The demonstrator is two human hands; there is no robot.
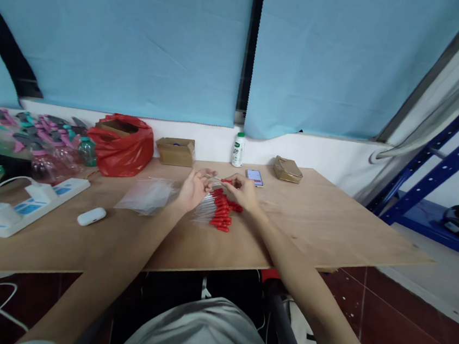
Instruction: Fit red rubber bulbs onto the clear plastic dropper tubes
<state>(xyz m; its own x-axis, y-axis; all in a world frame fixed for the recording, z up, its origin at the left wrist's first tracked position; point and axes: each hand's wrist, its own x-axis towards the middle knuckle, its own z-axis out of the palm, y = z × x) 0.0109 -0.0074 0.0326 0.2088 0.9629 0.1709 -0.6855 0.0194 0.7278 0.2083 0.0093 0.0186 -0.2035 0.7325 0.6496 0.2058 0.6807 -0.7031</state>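
Observation:
A pile of clear droppers with red rubber bulbs (219, 212) lies on the wooden table (331, 221) in front of me. My left hand (194, 188) and my right hand (244, 191) meet just above the pile. Between them they hold one dropper (221, 180) level, the right fingers pinching its red bulb end and the left fingers closed on its clear glass end. A heap of clear plastic bags (148, 195) lies just left of my left hand.
A phone (254, 177), a white bottle (238, 149), two brown cardboard boxes (175, 151) (287, 169) and a red plastic bag (122, 145) stand along the back. A power strip (29, 203) with cables and a white earbud case (91, 216) lie left. Blue shelving (443, 167) stands right.

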